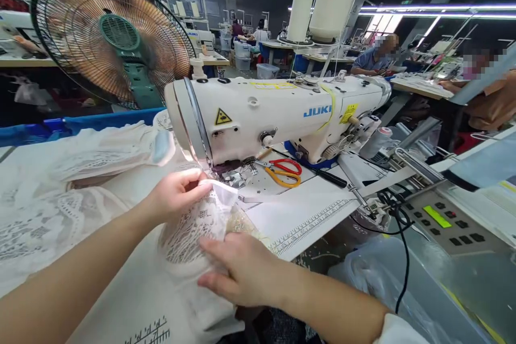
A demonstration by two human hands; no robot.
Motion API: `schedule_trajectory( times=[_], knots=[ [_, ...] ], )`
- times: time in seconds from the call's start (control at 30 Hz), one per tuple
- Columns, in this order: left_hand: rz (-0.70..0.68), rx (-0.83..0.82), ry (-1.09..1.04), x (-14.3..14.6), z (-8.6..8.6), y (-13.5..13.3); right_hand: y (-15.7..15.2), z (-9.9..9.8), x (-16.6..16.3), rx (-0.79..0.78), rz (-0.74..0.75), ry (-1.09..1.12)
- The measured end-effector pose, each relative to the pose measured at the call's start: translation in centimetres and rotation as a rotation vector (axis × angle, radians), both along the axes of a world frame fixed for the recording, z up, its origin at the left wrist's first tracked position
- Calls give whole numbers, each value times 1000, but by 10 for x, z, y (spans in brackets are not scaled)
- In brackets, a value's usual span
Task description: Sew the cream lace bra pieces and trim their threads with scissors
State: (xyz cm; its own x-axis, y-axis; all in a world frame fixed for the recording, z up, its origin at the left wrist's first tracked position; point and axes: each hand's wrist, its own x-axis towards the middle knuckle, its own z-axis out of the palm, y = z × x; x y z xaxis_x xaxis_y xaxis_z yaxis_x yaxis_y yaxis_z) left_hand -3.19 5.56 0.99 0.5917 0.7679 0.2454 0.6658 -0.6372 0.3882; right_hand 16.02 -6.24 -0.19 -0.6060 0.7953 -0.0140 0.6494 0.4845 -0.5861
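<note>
The work at the sewing machine looks to be partway through. The lace piece lies under and between the fingers, its white upper edge close to the needle area. The left hand has its thumb and forefinger clamped on that edge, just in front of the machine head. The right hand has thumb and forefinger apart, the forefinger at the lower part of the lace; how firmly it presses I cannot tell. No completed seam can be made out, so joining or finishing this edge is probably what is left. Whether the white garment pile, left of the left fingers, is done or waiting, the view does not show.

Counted: two hands, one sewing machine, one lace piece in the fingers. Beyond the right fingers, on the worktop, are one pair of scissors with a red and an orange loop, and one black-handled tool. Two large thread cones stand behind the machine, and one fan stands beyond the left fingers. The pile's layers overlap too much to count.
</note>
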Motion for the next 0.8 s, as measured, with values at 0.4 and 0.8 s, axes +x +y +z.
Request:
schedule_trajectory(
  times=[0.4, 0.8],
  knots=[
    [146, 99, 459, 2, -24, -36, 21, 1, 24, -96, -248, -103],
    [172, 64, 583, 14, -23, -17, 44, 7, 21, -59, -221, -334]
  ],
)
